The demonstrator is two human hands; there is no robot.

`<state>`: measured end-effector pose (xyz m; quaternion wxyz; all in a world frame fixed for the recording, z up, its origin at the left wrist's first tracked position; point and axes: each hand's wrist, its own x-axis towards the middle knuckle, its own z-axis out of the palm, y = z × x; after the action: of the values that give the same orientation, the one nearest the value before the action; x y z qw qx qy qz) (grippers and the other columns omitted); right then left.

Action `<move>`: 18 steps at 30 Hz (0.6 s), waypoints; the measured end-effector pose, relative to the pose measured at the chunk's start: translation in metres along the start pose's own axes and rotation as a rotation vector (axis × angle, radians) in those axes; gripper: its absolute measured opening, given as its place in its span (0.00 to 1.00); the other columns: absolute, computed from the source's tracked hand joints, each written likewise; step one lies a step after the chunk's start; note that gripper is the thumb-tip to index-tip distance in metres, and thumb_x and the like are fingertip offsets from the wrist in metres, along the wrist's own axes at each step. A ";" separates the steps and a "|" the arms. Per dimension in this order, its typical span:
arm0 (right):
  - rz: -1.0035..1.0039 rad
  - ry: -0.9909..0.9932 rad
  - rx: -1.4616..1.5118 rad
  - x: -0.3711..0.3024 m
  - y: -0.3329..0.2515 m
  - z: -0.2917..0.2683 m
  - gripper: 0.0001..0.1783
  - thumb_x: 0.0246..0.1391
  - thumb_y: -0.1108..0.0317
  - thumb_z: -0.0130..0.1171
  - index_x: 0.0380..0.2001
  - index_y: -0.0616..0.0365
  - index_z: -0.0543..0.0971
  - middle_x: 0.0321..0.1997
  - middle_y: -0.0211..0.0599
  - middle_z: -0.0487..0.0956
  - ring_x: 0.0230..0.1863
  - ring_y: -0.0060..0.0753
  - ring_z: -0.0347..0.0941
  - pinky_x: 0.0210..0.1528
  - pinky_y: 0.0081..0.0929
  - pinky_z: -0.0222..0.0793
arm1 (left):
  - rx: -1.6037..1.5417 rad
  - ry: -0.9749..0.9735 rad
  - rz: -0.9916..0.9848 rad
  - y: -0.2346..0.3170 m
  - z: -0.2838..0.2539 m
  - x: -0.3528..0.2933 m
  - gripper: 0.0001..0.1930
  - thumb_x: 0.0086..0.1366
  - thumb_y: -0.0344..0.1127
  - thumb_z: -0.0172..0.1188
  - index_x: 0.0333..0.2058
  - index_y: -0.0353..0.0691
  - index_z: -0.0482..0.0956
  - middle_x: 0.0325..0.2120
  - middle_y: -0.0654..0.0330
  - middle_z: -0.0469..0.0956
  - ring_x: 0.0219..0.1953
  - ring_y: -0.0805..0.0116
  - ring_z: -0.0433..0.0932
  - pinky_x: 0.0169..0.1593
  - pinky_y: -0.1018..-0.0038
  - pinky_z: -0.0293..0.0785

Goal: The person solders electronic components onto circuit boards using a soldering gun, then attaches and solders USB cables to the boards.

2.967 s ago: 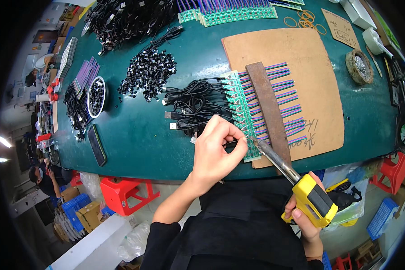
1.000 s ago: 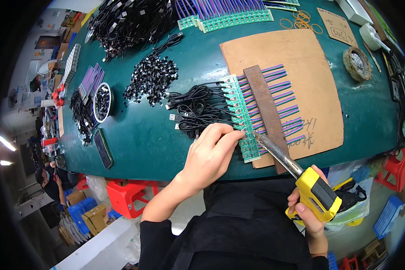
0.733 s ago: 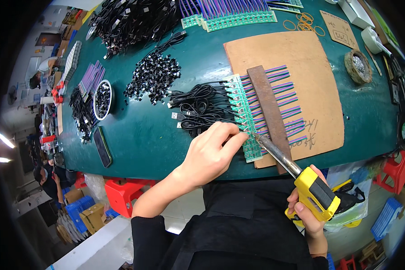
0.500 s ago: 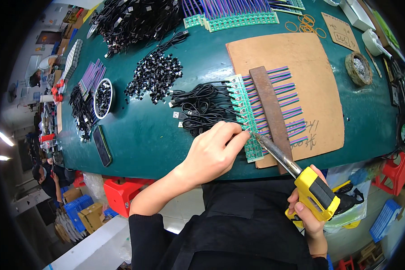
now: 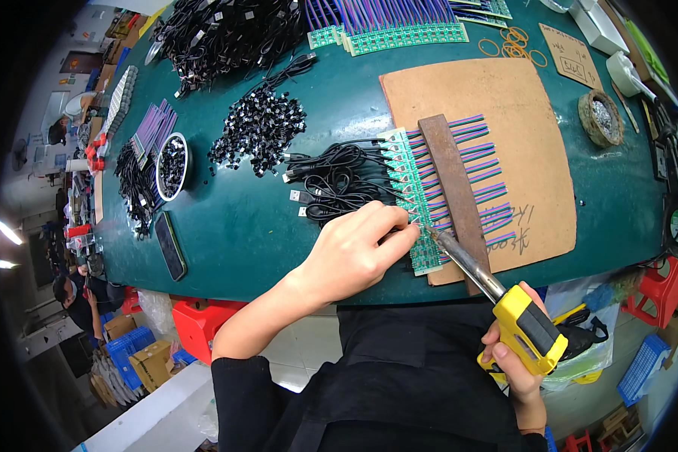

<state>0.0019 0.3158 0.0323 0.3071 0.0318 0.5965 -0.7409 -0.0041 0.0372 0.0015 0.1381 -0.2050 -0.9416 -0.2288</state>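
Note:
My right hand [image 5: 518, 369] grips a yellow and black soldering gun [image 5: 531, 325], whose metal tip reaches up-left to a strip of green circuit boards [image 5: 401, 167]. Beside that tip, my left hand [image 5: 358, 252] is closed in a pinch at the strip's left edge, on the end of a black USB cable; the fingers partly hide it. Several black USB cables [image 5: 331, 184] lie bundled left of the strip, their ends at its pads. Striped purple, blue and black wires [image 5: 484, 172] run right from the boards, under a rusty metal bar [image 5: 450, 169].
Cardboard [image 5: 520, 105] lies under the wires. A pile of small black connectors [image 5: 260, 128], a bowl [image 5: 183, 162] of black parts and a phone [image 5: 170, 245] are to the left. More cables [image 5: 222, 45] and wired boards [image 5: 407, 36] lie far back; a round tin [image 5: 600, 118] stands right.
The soldering gun's tip has moved very slightly down along the strip. My left hand keeps its pinch, and its forearm has shifted a little to the left.

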 end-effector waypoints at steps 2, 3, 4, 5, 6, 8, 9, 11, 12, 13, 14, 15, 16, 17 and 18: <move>0.001 -0.015 -0.047 0.001 0.001 -0.001 0.39 0.42 0.78 0.58 0.60 0.68 0.56 0.28 0.43 0.76 0.26 0.25 0.73 0.27 0.19 0.72 | 0.011 -0.005 0.010 -0.001 -0.001 0.001 0.14 0.44 0.22 0.59 0.34 0.37 0.77 0.28 0.60 0.73 0.25 0.68 0.72 0.24 0.76 0.70; -0.001 -0.015 -0.046 0.001 0.002 -0.002 0.39 0.42 0.78 0.58 0.60 0.68 0.56 0.28 0.43 0.76 0.26 0.25 0.73 0.27 0.19 0.72 | 0.011 -0.011 0.013 -0.002 -0.001 0.001 0.14 0.44 0.23 0.59 0.34 0.38 0.77 0.28 0.60 0.73 0.25 0.68 0.72 0.24 0.76 0.69; -0.010 -0.026 -0.076 0.001 0.003 -0.004 0.39 0.42 0.77 0.59 0.60 0.68 0.56 0.27 0.43 0.76 0.26 0.25 0.73 0.27 0.19 0.72 | 0.009 -0.018 0.015 -0.002 -0.001 0.000 0.14 0.43 0.23 0.59 0.33 0.38 0.77 0.28 0.61 0.72 0.24 0.68 0.72 0.23 0.76 0.69; -0.019 -0.037 -0.106 0.000 0.003 -0.005 0.40 0.42 0.77 0.59 0.60 0.68 0.56 0.27 0.43 0.76 0.26 0.25 0.73 0.27 0.19 0.72 | 0.010 -0.018 0.016 -0.002 -0.001 0.001 0.14 0.43 0.23 0.59 0.33 0.38 0.77 0.28 0.61 0.72 0.24 0.68 0.72 0.23 0.76 0.69; -0.021 -0.036 -0.106 0.000 0.002 -0.003 0.40 0.42 0.77 0.59 0.60 0.68 0.56 0.27 0.43 0.76 0.26 0.25 0.73 0.27 0.19 0.72 | 0.013 -0.021 0.022 -0.003 -0.001 0.001 0.14 0.43 0.23 0.59 0.33 0.38 0.77 0.28 0.61 0.72 0.24 0.68 0.72 0.23 0.76 0.69; -0.012 0.066 0.019 -0.002 -0.002 0.001 0.42 0.42 0.73 0.62 0.61 0.67 0.54 0.27 0.43 0.75 0.24 0.26 0.72 0.26 0.20 0.71 | 0.016 -0.025 0.029 -0.002 -0.001 0.002 0.15 0.42 0.23 0.59 0.33 0.38 0.77 0.28 0.61 0.72 0.25 0.68 0.72 0.23 0.76 0.69; -0.040 0.092 0.030 -0.002 -0.003 0.001 0.45 0.42 0.70 0.63 0.61 0.66 0.52 0.26 0.43 0.75 0.23 0.26 0.71 0.25 0.20 0.71 | 0.019 -0.027 0.033 -0.002 -0.001 0.003 0.15 0.42 0.23 0.59 0.33 0.38 0.77 0.28 0.61 0.72 0.25 0.68 0.72 0.23 0.76 0.69; -0.077 0.126 0.063 0.001 -0.007 0.002 0.46 0.42 0.68 0.64 0.61 0.65 0.51 0.25 0.42 0.74 0.22 0.27 0.70 0.25 0.20 0.71 | 0.022 -0.029 0.036 -0.001 -0.002 0.002 0.15 0.41 0.23 0.59 0.33 0.38 0.77 0.28 0.61 0.72 0.25 0.68 0.72 0.23 0.76 0.69; -0.123 0.136 0.017 0.003 -0.009 0.000 0.45 0.42 0.65 0.63 0.61 0.65 0.52 0.25 0.41 0.73 0.21 0.27 0.70 0.23 0.19 0.70 | 0.030 -0.031 0.033 0.000 -0.002 0.001 0.15 0.41 0.23 0.59 0.33 0.38 0.77 0.28 0.61 0.72 0.25 0.68 0.72 0.23 0.76 0.69; -0.211 0.151 -0.079 0.007 -0.012 -0.005 0.45 0.43 0.62 0.62 0.61 0.65 0.52 0.24 0.40 0.73 0.20 0.26 0.69 0.22 0.18 0.68 | 0.037 -0.032 0.032 0.001 -0.002 0.001 0.16 0.41 0.23 0.59 0.33 0.38 0.77 0.28 0.61 0.72 0.25 0.68 0.72 0.24 0.76 0.69; -0.273 0.193 -0.130 0.010 -0.018 -0.010 0.46 0.42 0.61 0.62 0.61 0.65 0.52 0.25 0.40 0.73 0.20 0.25 0.69 0.23 0.18 0.68 | 0.038 -0.028 0.032 0.001 -0.002 0.000 0.16 0.41 0.23 0.59 0.33 0.38 0.77 0.28 0.61 0.72 0.25 0.68 0.72 0.24 0.76 0.69; -0.334 0.233 -0.183 0.015 -0.025 -0.016 0.46 0.41 0.60 0.63 0.61 0.65 0.53 0.25 0.39 0.74 0.21 0.25 0.69 0.24 0.17 0.67 | 0.041 -0.033 0.029 0.002 -0.002 -0.001 0.16 0.41 0.23 0.59 0.33 0.38 0.77 0.28 0.61 0.72 0.25 0.68 0.72 0.24 0.76 0.69; -0.458 0.265 -0.309 0.024 -0.031 -0.030 0.42 0.43 0.64 0.61 0.60 0.65 0.55 0.28 0.39 0.75 0.24 0.25 0.70 0.27 0.17 0.67 | 0.040 -0.036 0.034 0.003 -0.003 0.001 0.16 0.41 0.23 0.59 0.34 0.38 0.77 0.28 0.61 0.72 0.25 0.68 0.72 0.24 0.76 0.70; -0.579 0.293 -0.434 0.036 -0.035 -0.046 0.39 0.45 0.68 0.59 0.60 0.65 0.57 0.30 0.40 0.75 0.27 0.24 0.72 0.31 0.17 0.67 | 0.040 -0.031 0.038 0.002 -0.001 0.001 0.16 0.41 0.23 0.59 0.34 0.38 0.77 0.28 0.61 0.72 0.25 0.68 0.72 0.24 0.76 0.70; -0.588 0.377 -0.620 0.046 -0.044 -0.056 0.35 0.47 0.72 0.57 0.59 0.65 0.59 0.34 0.40 0.76 0.31 0.26 0.72 0.34 0.20 0.67 | 0.034 -0.033 0.038 0.001 0.001 0.001 0.16 0.41 0.23 0.59 0.34 0.38 0.77 0.28 0.61 0.72 0.26 0.68 0.72 0.24 0.76 0.70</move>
<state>-0.0748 0.3516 0.0352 -0.0346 -0.0979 0.8188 -0.5647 -0.0050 0.0389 0.0012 0.1303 -0.2244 -0.9434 -0.2064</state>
